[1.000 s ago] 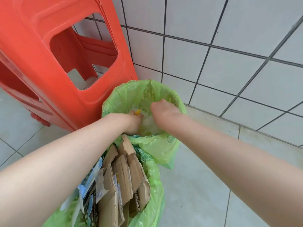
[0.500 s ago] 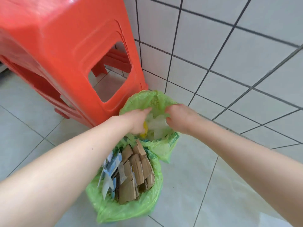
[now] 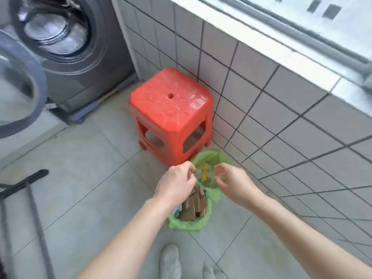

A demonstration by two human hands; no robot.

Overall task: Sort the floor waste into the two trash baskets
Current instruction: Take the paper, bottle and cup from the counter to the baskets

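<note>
Two trash baskets lined with green bags stand on the floor by the tiled wall. The far basket holds pale plastic waste and a yellow piece. The near basket is packed with brown cardboard pieces. My left hand hovers above the gap between the baskets, fingers curled loosely, holding nothing. My right hand hangs over the far basket's right rim, fingers spread and empty.
A red plastic stool stands just behind the baskets against the wall. A grey washing machine with its door swung open fills the upper left. A dark metal rack lies at the left. My slippers show at the bottom.
Both hands have lifted out of the far basket and let go of the waste. The view has pulled far back and up, showing the whole stool and the washing machine.
</note>
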